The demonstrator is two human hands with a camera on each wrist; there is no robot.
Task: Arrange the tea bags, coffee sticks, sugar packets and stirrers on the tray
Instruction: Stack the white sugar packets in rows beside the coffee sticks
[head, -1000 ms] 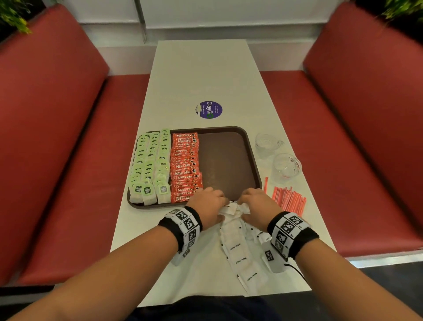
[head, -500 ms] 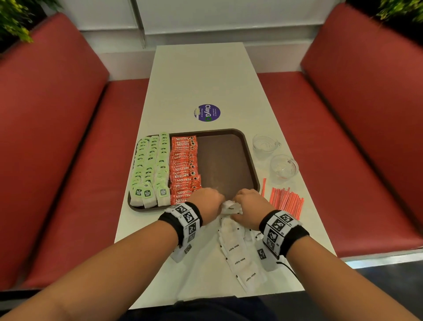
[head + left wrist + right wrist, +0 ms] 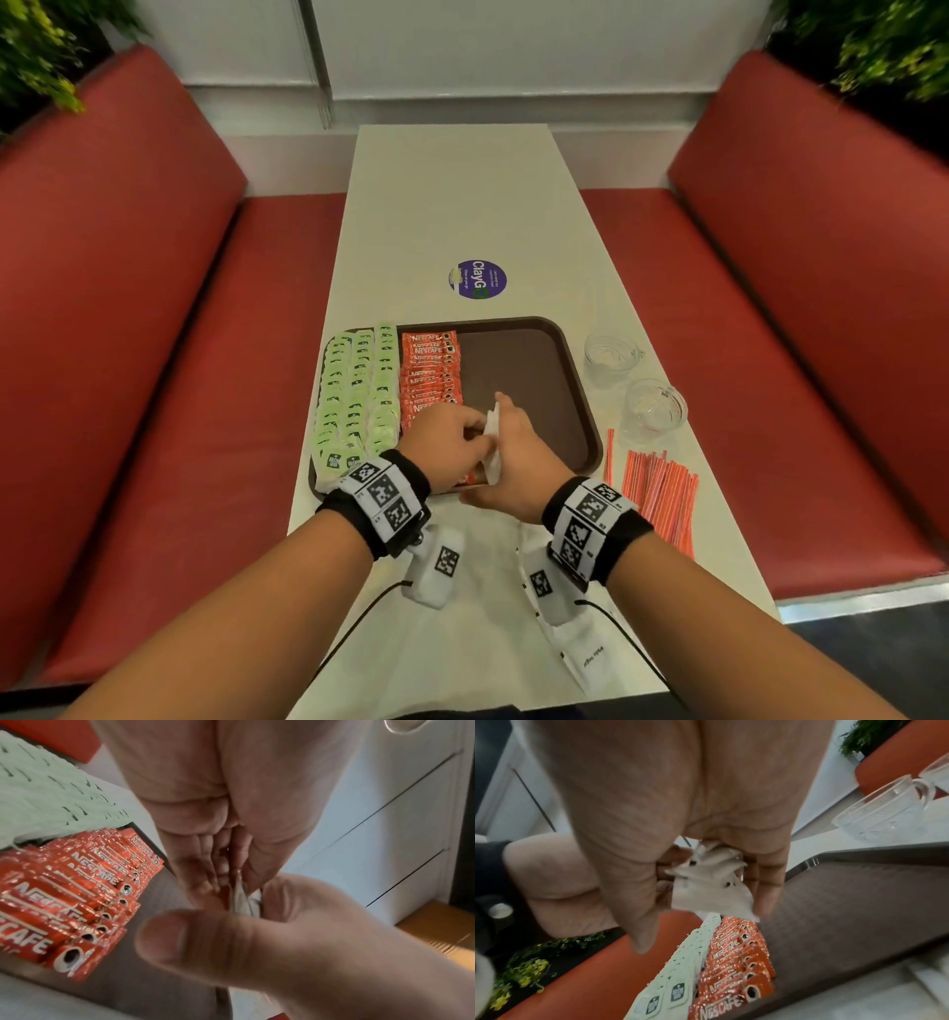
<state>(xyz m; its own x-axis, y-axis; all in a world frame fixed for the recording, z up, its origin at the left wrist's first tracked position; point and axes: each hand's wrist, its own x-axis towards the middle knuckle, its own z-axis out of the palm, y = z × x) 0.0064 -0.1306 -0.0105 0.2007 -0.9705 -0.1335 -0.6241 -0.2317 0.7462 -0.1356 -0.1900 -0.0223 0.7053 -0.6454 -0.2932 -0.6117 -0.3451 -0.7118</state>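
On the desk the tray carries tea bags and coffee sticks in tidy rows, leaving bare space, likely for the sugar packets that the left hand and right hand hold together above it, each grip closed on the bundle, apparently squaring it.

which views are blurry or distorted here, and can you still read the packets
Head view: wide-angle bend at the benches, tray sharp. Left wrist view: the left hand is a soft blur, coffee sticks readable. Right wrist view: motion-smeared sugar packets unreadable, tea bags partly legible.
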